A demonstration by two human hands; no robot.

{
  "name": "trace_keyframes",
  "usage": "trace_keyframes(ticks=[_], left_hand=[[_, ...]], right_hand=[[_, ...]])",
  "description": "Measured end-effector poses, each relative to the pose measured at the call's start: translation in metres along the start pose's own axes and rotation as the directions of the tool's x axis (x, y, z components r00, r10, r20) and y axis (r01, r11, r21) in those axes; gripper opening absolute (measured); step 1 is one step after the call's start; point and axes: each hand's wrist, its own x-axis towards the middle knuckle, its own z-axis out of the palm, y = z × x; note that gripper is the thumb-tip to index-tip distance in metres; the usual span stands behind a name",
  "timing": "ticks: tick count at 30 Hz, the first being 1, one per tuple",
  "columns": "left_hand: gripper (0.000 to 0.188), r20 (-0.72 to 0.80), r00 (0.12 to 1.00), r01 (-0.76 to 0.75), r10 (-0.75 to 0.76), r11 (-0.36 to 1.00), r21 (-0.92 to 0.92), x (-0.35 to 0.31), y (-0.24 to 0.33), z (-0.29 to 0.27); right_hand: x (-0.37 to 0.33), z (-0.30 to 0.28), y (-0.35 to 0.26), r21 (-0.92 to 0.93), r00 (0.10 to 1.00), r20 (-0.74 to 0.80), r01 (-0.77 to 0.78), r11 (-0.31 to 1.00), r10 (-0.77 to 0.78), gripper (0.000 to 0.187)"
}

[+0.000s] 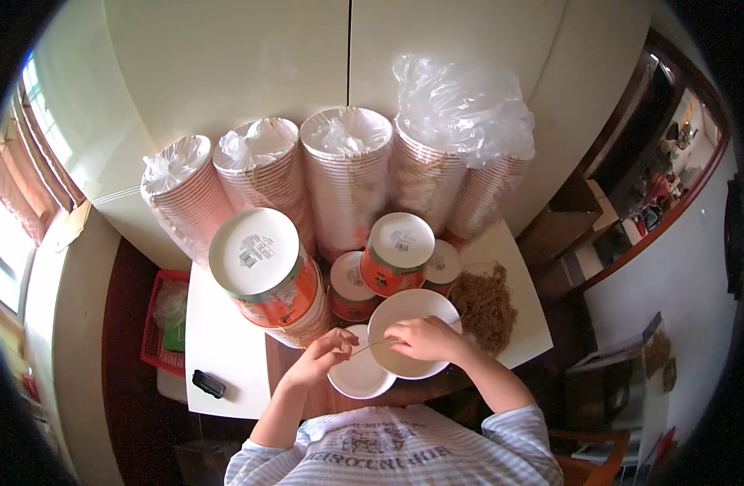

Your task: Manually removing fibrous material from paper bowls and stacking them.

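Note:
A thin brown string [367, 347] runs between my two hands over two white paper buckets. My left hand [327, 356] pinches one end, beside the rim of the lower white bucket [361, 379]. My right hand [425, 338] is closed on the string above the mouth of the other white bucket [412, 303], which overlaps the first. Both buckets show their white insides. A tangled heap of brown string [485, 308] lies right of them. Beyond the hands, orange printed paper buckets stand bottom up, including a large one [255, 251] and a smaller one [401, 241].
Tall stacks of paper buckets [348, 178] in clear plastic line the back of the white table [218, 348]. A loose plastic bag [465, 105] covers the right stacks. A black object [208, 384] lies at the table's left; a red basket [155, 324] stands beyond that edge.

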Motion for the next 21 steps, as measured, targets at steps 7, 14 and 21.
trace_keyframes(ticks=[7,14,21], left_hand=[[0.009,0.149,0.966,-0.057,0.212,0.734,-0.676,0.003,0.028,0.003],[0.017,0.03,0.998,-0.044,0.05,0.985,-0.167,0.025,0.027,0.024],[0.014,0.03,0.999,0.016,-0.018,0.998,0.053,0.024,0.021,0.019]], right_hand=[[-0.009,-0.001,-0.011,0.132,0.976,-0.215,0.046,0.99,-0.017,0.014],[-0.002,-0.004,-0.019,0.237,0.916,-0.373,0.244,0.94,-0.144,0.012],[0.001,0.005,-0.016,0.01,0.892,-0.416,0.199,0.98,-0.177,0.01]])
